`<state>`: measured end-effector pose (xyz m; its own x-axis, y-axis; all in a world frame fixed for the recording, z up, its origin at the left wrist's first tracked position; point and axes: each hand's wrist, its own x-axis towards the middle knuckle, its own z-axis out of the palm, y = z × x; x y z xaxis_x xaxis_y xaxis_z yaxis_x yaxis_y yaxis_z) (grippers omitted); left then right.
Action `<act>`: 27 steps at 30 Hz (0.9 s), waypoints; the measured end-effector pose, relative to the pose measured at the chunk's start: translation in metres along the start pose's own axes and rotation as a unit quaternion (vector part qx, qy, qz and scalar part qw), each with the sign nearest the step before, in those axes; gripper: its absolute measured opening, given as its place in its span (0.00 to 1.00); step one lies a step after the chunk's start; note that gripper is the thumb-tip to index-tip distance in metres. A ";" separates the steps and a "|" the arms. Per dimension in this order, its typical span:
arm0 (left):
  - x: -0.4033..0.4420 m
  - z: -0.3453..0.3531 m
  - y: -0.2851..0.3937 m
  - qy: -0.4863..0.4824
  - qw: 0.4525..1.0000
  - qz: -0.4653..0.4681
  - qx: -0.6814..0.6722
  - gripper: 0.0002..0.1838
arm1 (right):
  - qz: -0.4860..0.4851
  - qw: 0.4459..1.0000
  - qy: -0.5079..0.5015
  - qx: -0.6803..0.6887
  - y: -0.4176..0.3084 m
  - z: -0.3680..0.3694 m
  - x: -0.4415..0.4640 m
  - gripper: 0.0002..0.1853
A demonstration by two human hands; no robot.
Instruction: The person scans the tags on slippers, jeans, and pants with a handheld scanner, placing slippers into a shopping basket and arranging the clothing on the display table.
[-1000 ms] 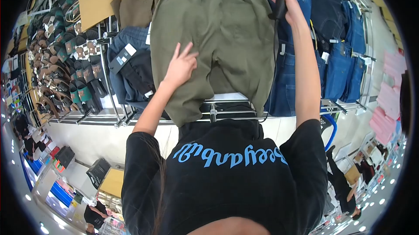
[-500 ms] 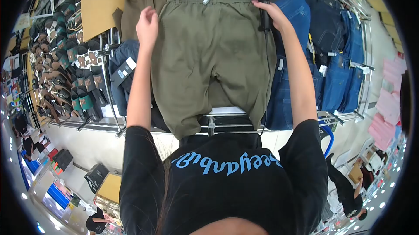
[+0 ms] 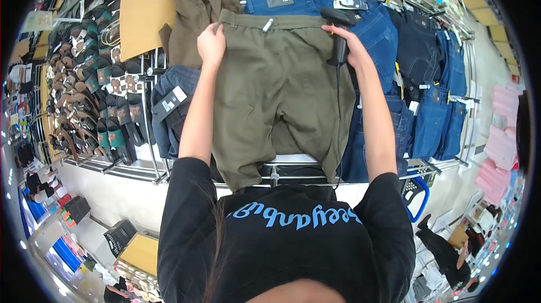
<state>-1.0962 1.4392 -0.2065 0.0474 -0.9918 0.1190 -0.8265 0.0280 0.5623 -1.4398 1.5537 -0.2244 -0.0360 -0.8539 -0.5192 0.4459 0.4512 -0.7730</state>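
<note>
Olive-green trousers [image 3: 276, 78] lie spread over the display rack, waistband away from me and legs towards me. A white security tag [image 3: 267, 25] sits on the waistband. My left hand [image 3: 211, 47] is closed on the left corner of the waistband. At the right corner, my right hand [image 3: 350, 47] holds a black barcode scanner [image 3: 340, 49] by its handle, with a fingertip reaching to the waistband. The scanner's cable [image 3: 338, 117] hangs down over the right trouser leg.
Folded blue jeans [image 3: 434, 114] hang along the right, and brown trousers [image 3: 191, 18] lie at the upper left. A cardboard sheet [image 3: 145, 18] stands beside rows of sandals [image 3: 84, 92]. The rack's metal rail [image 3: 129, 173] runs in front. Another person [image 3: 445, 249] is at lower right.
My left hand has come in from beside the trousers and closed on the waistband corner. The view has shifted, so the rack appears lower. The scanner stays in my right hand.
</note>
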 end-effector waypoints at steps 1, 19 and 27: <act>-0.011 -0.006 0.000 0.039 0.998 0.040 -0.026 0.17 | 0.000 0.999 -0.017 0.041 0.000 0.002 -0.009 0.21; -0.284 -0.074 0.123 -0.245 0.866 0.314 -0.301 0.29 | -0.145 0.988 -0.044 -0.001 0.064 0.089 -0.287 0.31; -0.297 -0.101 0.107 -0.265 0.809 0.361 -0.380 0.26 | -0.281 0.913 -0.107 0.275 0.063 0.069 -0.321 0.28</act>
<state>-1.1424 1.7496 -0.0992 -0.7082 -0.5911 0.3862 0.0615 0.4933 0.8677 -1.3379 1.8387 -0.0811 -0.2471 -0.9685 0.0315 0.7953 -0.2213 -0.5643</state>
